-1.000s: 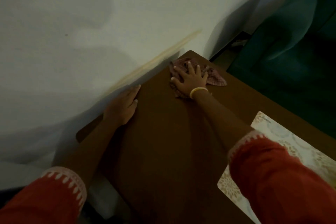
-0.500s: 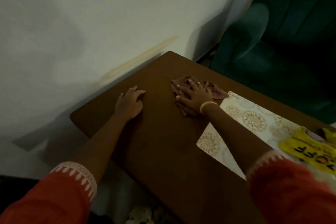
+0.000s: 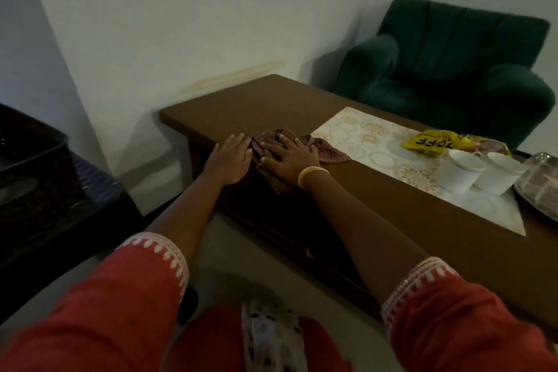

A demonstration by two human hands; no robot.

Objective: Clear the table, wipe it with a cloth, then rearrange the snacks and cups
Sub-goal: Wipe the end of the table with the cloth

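Both hands flat; right on cloth

Only one bit of print reads here: black letters "OFF", upside down, on the yellow snack packet at the table's far right. The rest is too blurred.

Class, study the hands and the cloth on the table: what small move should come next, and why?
Probably slide the right hand, pressed flat on the checked cloth, along the bare table beside the placemat; the left hand rests flat beside it at the near edge.
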